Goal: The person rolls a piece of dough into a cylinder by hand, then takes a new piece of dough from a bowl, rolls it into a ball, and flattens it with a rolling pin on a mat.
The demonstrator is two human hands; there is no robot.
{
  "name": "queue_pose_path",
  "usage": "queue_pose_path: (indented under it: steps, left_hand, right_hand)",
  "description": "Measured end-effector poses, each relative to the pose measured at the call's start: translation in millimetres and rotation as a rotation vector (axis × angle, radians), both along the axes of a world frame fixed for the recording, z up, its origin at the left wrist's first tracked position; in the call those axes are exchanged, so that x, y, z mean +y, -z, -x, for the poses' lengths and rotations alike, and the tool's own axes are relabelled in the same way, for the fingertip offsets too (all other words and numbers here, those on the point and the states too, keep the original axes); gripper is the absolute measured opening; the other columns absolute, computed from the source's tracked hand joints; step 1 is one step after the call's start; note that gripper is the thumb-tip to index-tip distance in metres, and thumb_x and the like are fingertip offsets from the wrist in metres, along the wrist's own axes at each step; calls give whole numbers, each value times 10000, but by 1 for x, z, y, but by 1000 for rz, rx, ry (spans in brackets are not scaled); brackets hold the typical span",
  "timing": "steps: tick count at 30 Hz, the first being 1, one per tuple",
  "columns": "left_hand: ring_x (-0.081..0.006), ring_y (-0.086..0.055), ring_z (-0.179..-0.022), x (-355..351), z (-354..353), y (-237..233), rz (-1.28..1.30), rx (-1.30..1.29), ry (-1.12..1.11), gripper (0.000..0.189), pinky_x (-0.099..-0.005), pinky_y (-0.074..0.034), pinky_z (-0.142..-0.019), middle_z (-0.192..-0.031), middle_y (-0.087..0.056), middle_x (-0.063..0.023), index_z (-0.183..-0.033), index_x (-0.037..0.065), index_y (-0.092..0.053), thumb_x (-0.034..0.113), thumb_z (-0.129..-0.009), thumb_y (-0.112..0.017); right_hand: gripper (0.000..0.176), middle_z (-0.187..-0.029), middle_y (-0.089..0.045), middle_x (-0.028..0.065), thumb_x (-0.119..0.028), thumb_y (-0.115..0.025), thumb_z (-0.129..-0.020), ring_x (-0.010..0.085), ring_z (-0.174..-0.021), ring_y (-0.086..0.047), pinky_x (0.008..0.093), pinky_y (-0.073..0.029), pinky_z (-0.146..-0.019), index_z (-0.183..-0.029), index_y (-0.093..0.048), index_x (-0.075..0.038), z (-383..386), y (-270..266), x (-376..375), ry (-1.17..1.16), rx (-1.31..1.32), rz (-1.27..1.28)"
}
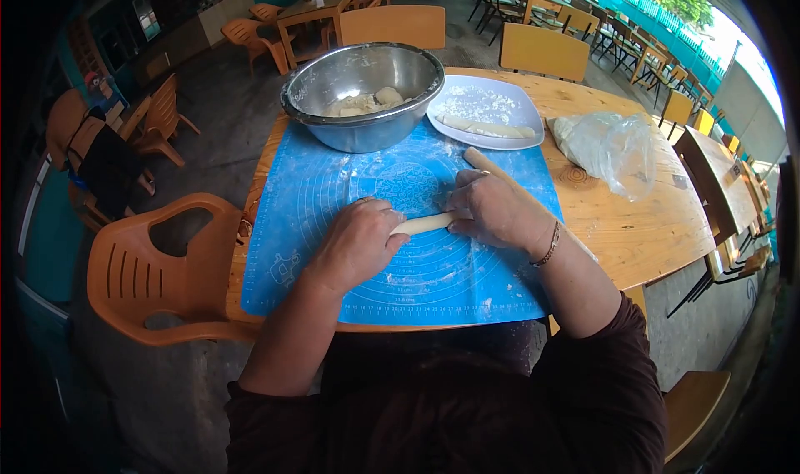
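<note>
A pale dough roll [425, 223] lies across the blue pastry mat [292, 215], low in the middle. My left hand [360, 239] has its fingers closed around the left end of the roll. At the other end, my right hand [492, 209] pinches the dough between thumb and curled fingers. A wooden rolling pin [481, 159] lies slantwise just beyond my right hand, partly covered by my forearm. White flour is scattered over the mat.
Behind the mat stands a steel bowl [367, 134] with dough pieces inside. Beside it, a floured white plate [529, 115] carries another dough roll [486, 129]. A clear plastic bag [621, 153] with whitish contents sits on the wooden table [642, 232]. An orange chair [125, 265] stands at left.
</note>
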State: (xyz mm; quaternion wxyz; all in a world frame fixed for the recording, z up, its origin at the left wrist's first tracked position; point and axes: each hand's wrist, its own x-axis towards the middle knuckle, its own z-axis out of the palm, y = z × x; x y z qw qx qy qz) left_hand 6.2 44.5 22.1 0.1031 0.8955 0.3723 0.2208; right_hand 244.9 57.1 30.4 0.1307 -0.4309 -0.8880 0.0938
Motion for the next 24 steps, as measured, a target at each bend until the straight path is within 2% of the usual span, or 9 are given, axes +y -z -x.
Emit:
queue_pose_path:
  steps: [2, 6, 12, 14, 15, 17, 18, 20, 24]
  left_hand:
    - [-323, -644, -853, -5, 2, -3, -25, -59, -93, 251, -408, -519, -797, -943, -680, -168, -1013, -31, -714, 80, -791, -746]
    - [-318, -645, -854, 1, -3, 6, -94, -84, 35, 252, -404, -519, -794, -948, -674, -167, -1015, -22, -715, 77, -785, -749]
    - [-300, -657, -864, 1, 6, -2, 50, -77, -3, 250, -391, -525, -794, -951, -685, -169, -1032, -23, -711, 40, -791, -735]
    - [-269, -674, -874, -1, 11, -10, 258, -106, -61, 265, -369, -537, -797, -989, -700, -162, -1066, -20, -711, 20, -804, -723]
    - [-269, -674, -874, 0, 13, -10, 257, -109, -66, 265, -369, -537, -797, -989, -700, -162, -1066, -20, -711, 20, -804, -723]
    - [-246, -685, -892, 2, 16, -12, 368, -205, -108, 285, -349, -546, -811, -1025, -711, -153, -1092, -7, -713, 25, -809, -726]
    - [-246, -685, -892, 5, 19, -13, 366, -206, -110, 285, -349, -546, -811, -1025, -711, -153, -1092, -7, -713, 25, -809, -726]
    - [-249, -685, -932, 9, 25, -14, 331, -35, -205, 290, -353, -545, -844, -1044, -715, -150, -1080, 2, -722, 57, -798, -753]
    - [-266, -681, -953, 6, 26, -12, 144, -192, -210, 281, -361, -541, -847, -1033, -714, -163, -1049, -6, -729, 63, -780, -769]
  right_hand:
    - [187, -906, -648, 120, -97, -767, -747, 298, -878, -624, 395, -519, -777, -918, -720, -38, -1, 5, 2, -62, 126, -168]
    - [187, -919, -648, 115, -92, -761, -761, 292, -864, -628, 389, -515, -802, -933, -722, -33, 14, 2, -5, -51, 109, -6]
    - [175, -920, -676, 153, -107, -733, -773, 335, -878, -653, 412, -526, -807, -935, -725, -44, 7, -5, -2, -34, 180, 47]
    - [146, -916, -691, 145, -125, -726, -803, 329, -873, -656, 406, -523, -792, -924, -726, -42, 7, -19, -5, 2, 192, 193]
    - [146, -916, -691, 145, -125, -726, -803, 329, -873, -656, 406, -523, -792, -924, -726, -42, 7, -20, -4, -3, 189, 194]
    - [125, -909, -690, 97, -158, -746, -829, 241, -848, -649, 390, -414, -1003, -930, -751, -85, 8, -22, -3, 111, 114, 301]
    - [125, -909, -690, 97, -158, -746, -829, 241, -848, -649, 390, -414, -1003, -930, -751, -85, 6, -20, -2, 108, 114, 300]
    - [140, -974, -699, 119, -157, -730, -844, 253, -862, -649, 367, -429, -1007, -942, -749, -59, 0, -11, 3, 55, 27, 36]
    - [157, -972, -696, 152, -171, -675, -875, 306, -979, -644, 391, -501, -894, -944, -737, -45, 4, 0, 5, 65, 169, -86]
